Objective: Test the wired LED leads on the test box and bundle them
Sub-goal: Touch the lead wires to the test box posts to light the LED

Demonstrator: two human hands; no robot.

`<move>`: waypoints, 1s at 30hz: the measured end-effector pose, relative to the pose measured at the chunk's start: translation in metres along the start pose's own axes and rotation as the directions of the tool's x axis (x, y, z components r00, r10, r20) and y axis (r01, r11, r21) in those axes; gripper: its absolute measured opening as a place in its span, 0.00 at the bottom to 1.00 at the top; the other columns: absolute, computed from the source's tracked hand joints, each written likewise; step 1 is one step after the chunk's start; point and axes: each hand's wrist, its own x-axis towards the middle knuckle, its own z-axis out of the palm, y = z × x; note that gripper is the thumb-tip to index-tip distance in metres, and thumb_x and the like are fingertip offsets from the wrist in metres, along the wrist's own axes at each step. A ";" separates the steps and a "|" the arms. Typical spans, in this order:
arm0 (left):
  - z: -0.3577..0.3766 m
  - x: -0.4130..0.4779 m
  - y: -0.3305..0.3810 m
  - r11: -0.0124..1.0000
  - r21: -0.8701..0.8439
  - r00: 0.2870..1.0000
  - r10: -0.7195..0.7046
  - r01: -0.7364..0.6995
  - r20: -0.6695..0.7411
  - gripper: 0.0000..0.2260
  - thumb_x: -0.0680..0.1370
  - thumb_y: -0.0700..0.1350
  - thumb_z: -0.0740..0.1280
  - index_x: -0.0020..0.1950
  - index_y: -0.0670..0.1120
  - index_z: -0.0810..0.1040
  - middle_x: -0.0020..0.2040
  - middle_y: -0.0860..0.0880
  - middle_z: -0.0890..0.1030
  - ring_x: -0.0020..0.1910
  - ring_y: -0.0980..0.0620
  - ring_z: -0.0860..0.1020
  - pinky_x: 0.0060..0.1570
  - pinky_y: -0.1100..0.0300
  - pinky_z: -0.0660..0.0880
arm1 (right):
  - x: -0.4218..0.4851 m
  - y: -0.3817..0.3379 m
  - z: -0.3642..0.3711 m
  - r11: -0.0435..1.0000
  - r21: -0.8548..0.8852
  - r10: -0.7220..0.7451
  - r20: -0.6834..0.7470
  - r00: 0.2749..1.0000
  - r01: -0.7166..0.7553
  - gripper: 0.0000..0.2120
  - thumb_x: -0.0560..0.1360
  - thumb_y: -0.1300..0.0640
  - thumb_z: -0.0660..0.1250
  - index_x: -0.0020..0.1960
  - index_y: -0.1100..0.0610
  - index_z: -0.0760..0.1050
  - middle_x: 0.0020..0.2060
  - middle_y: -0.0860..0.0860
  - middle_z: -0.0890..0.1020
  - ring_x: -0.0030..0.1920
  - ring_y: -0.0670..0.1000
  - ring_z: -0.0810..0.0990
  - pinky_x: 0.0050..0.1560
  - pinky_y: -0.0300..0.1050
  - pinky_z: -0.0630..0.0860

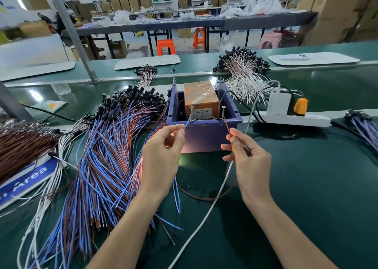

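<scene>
Left hand (161, 154) pinches blue lead (187, 124), tip at left screw (191, 114) | right hand (248, 158) pinches brown lead (227, 125), tip by right screw (223, 112) | box (204, 133) on green belt (306, 176).

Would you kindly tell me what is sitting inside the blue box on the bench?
An orange block wrapped in clear tape sits in the blue box, with a black cable entering. The box floor is hidden by its front wall.

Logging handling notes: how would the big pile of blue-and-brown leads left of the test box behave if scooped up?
Probably floppy: the blue-and-brown leads curve and sag across the green belt. Likely to tangle or shed strands, since they lie crossed and unbound. Probably light, being thin wire with small black heads.
</scene>
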 end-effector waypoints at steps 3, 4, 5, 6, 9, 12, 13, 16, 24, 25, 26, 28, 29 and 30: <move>0.000 0.000 0.002 1.000 0.003 1.000 -0.014 0.014 0.003 0.05 0.81 0.49 0.68 0.52 0.55 0.84 0.36 0.54 0.81 0.32 0.58 0.73 0.34 0.64 0.71 | -0.001 -0.001 0.001 1.000 -0.002 0.000 0.000 1.000 0.000 0.11 0.81 0.63 0.66 0.55 0.50 0.83 0.45 0.45 0.87 0.42 0.48 0.87 0.35 0.36 0.80; -0.001 0.000 0.003 1.000 -0.009 1.000 -0.027 0.027 -0.001 0.06 0.82 0.49 0.68 0.52 0.54 0.84 0.35 0.54 0.81 0.32 0.58 0.73 0.34 0.62 0.72 | -0.001 -0.002 0.000 1.000 -0.001 -0.001 0.000 1.000 0.001 0.11 0.81 0.63 0.66 0.56 0.50 0.83 0.45 0.45 0.87 0.43 0.48 0.87 0.36 0.36 0.80; -0.002 0.001 0.004 0.997 -0.051 0.999 -0.054 0.053 -0.009 0.06 0.82 0.48 0.67 0.51 0.54 0.84 0.34 0.55 0.80 0.32 0.58 0.73 0.34 0.61 0.73 | 0.000 -0.004 -0.001 1.000 0.001 -0.001 0.003 1.000 0.001 0.11 0.82 0.63 0.66 0.56 0.49 0.82 0.45 0.45 0.86 0.43 0.49 0.87 0.38 0.36 0.81; -0.004 0.001 0.005 0.988 -0.122 0.995 -0.098 0.096 -0.017 0.06 0.82 0.46 0.67 0.51 0.53 0.84 0.33 0.56 0.79 0.32 0.58 0.73 0.33 0.61 0.73 | 0.000 -0.005 -0.002 1.000 0.004 0.003 0.009 1.000 -0.003 0.11 0.82 0.62 0.66 0.58 0.49 0.81 0.45 0.44 0.86 0.44 0.49 0.87 0.40 0.36 0.81; -0.010 0.001 0.017 0.919 -0.335 0.976 -0.218 0.208 0.009 0.06 0.83 0.44 0.66 0.52 0.50 0.84 0.33 0.56 0.79 0.33 0.58 0.75 0.34 0.64 0.75 | -0.001 -0.015 -0.007 0.995 0.078 0.059 0.028 0.998 -0.061 0.11 0.82 0.62 0.65 0.57 0.48 0.81 0.44 0.43 0.87 0.45 0.48 0.87 0.46 0.34 0.81; -0.008 0.003 0.043 0.935 -0.325 0.989 -0.129 0.146 0.074 0.05 0.82 0.45 0.67 0.51 0.50 0.83 0.36 0.57 0.83 0.38 0.62 0.79 0.41 0.70 0.74 | -0.007 -0.032 -0.003 0.972 0.190 0.122 0.115 0.986 -0.142 0.10 0.81 0.63 0.65 0.53 0.52 0.84 0.43 0.47 0.87 0.44 0.48 0.86 0.47 0.35 0.81; -0.006 0.004 0.056 0.949 -0.298 0.991 -0.071 0.101 0.109 0.05 0.82 0.44 0.67 0.50 0.50 0.83 0.39 0.58 0.84 0.40 0.64 0.79 0.43 0.72 0.73 | -0.009 -0.040 0.000 0.963 0.221 0.119 0.163 0.979 -0.154 0.10 0.81 0.64 0.66 0.53 0.54 0.84 0.43 0.49 0.87 0.44 0.48 0.86 0.48 0.36 0.81; 0.006 0.010 0.098 0.957 -0.289 0.971 0.060 0.010 0.232 0.05 0.83 0.43 0.65 0.52 0.49 0.81 0.44 0.55 0.84 0.45 0.62 0.82 0.48 0.70 0.75 | -0.018 -0.069 0.018 0.933 0.318 0.077 0.282 0.956 -0.169 0.08 0.82 0.63 0.64 0.56 0.58 0.81 0.47 0.56 0.86 0.47 0.51 0.85 0.50 0.40 0.82; 0.032 0.027 0.149 0.944 -0.293 0.930 0.239 -0.155 0.279 0.12 0.84 0.52 0.62 0.67 0.51 0.74 0.52 0.57 0.83 0.49 0.61 0.82 0.49 0.62 0.79 | 0.006 -0.146 0.041 0.766 0.567 0.143 0.306 0.941 -0.301 0.13 0.85 0.57 0.57 0.65 0.62 0.74 0.47 0.60 0.84 0.44 0.53 0.82 0.48 0.46 0.79; 0.033 0.023 0.144 0.937 -0.333 0.912 0.224 -0.105 0.343 0.16 0.84 0.55 0.60 0.71 0.52 0.71 0.50 0.61 0.83 0.49 0.64 0.81 0.49 0.63 0.79 | 0.014 -0.154 0.037 0.730 0.604 0.167 0.296 0.940 -0.320 0.12 0.85 0.57 0.56 0.61 0.60 0.75 0.40 0.56 0.82 0.38 0.50 0.79 0.43 0.44 0.77; 0.034 0.018 0.137 0.939 -0.337 0.884 0.217 -0.073 0.414 0.20 0.83 0.58 0.58 0.73 0.52 0.68 0.49 0.65 0.83 0.50 0.64 0.82 0.52 0.60 0.79 | 0.023 -0.161 0.030 0.694 0.646 0.183 0.271 0.945 -0.319 0.11 0.85 0.57 0.55 0.57 0.58 0.75 0.33 0.51 0.76 0.31 0.47 0.73 0.38 0.41 0.73; 0.035 0.003 0.117 0.966 -0.256 0.792 0.182 -0.034 0.582 0.21 0.82 0.61 0.57 0.72 0.54 0.68 0.47 0.62 0.84 0.48 0.58 0.83 0.55 0.45 0.80 | 0.041 -0.170 0.014 0.662 0.699 0.179 0.205 0.962 -0.272 0.13 0.85 0.58 0.54 0.52 0.55 0.76 0.28 0.47 0.70 0.26 0.45 0.64 0.29 0.37 0.66; 0.035 -0.004 0.109 0.980 -0.197 0.733 0.165 -0.044 0.660 0.18 0.82 0.60 0.57 0.68 0.54 0.70 0.43 0.57 0.84 0.43 0.54 0.83 0.53 0.42 0.80 | 0.047 -0.172 0.005 0.655 0.716 0.162 0.180 0.970 -0.242 0.14 0.85 0.59 0.53 0.50 0.55 0.77 0.28 0.46 0.69 0.25 0.45 0.63 0.27 0.37 0.64; 0.035 -0.010 0.103 0.986 -0.159 0.686 0.154 -0.057 0.711 0.15 0.82 0.59 0.57 0.65 0.55 0.72 0.37 0.56 0.82 0.37 0.54 0.80 0.49 0.43 0.79 | 0.054 -0.172 -0.005 0.644 0.732 0.143 0.170 0.975 -0.222 0.15 0.86 0.59 0.53 0.50 0.55 0.78 0.28 0.47 0.69 0.25 0.45 0.63 0.26 0.36 0.64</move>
